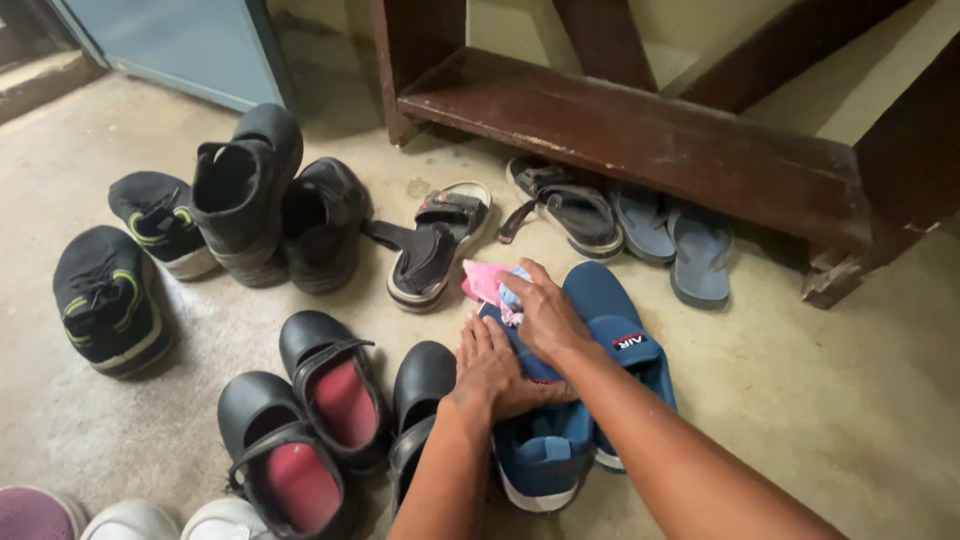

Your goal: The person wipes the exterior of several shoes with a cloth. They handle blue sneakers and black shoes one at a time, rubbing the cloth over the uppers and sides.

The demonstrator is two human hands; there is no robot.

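Note:
Two blue slip-on shoes (600, 300) lie side by side on the concrete floor. My left hand (495, 375) presses down on the near blue shoe (545, 455), fingers closed over its upper. My right hand (545, 315) crosses over it and grips a pink and light-blue cloth (487, 283) against the toe of that shoe.
Black strap shoes with red insoles (320, 410) lie to the left, another black shoe (420, 385) touches my left wrist. Black boots (265, 195), black sneakers (110, 295), sandals (435, 245) and blue flip-flops (700, 250) sit near a dark wooden bench (640, 135).

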